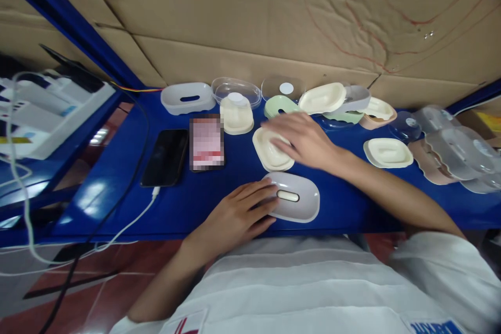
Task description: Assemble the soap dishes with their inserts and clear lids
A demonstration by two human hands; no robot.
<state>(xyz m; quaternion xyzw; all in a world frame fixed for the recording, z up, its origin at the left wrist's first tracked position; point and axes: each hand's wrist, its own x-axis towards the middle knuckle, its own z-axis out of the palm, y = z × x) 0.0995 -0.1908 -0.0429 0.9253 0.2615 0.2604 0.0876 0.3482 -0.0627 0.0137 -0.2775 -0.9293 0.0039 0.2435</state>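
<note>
A pale lilac-grey oval soap dish (pixel 307 203) lies near the front edge of the blue table, a cream strip showing in its centre slot. My left hand (pixel 250 206) is closed over its left end, with fingertips inside the rim and thumb on the near side. Just beyond it is a cream rounded tray (pixel 263 154). Over this tray's right part reaches my right hand (pixel 303 138), slightly blurred, fingers stretched out and apart. Whether its fingertips touch the tray is unclear. Behind that hand, a green dish (pixel 279 106) is partly hidden.
Along the cardboard wall stand a grey dish (pixel 188 98), clear lids (pixel 237 88) and cream trays (pixel 323 98). Another cream tray (pixel 387 153) and stacked clear lids (pixel 456 148) lie right. A black phone (pixel 165 157) with a white cable and a blurred-out screen (pixel 206 142) lie left.
</note>
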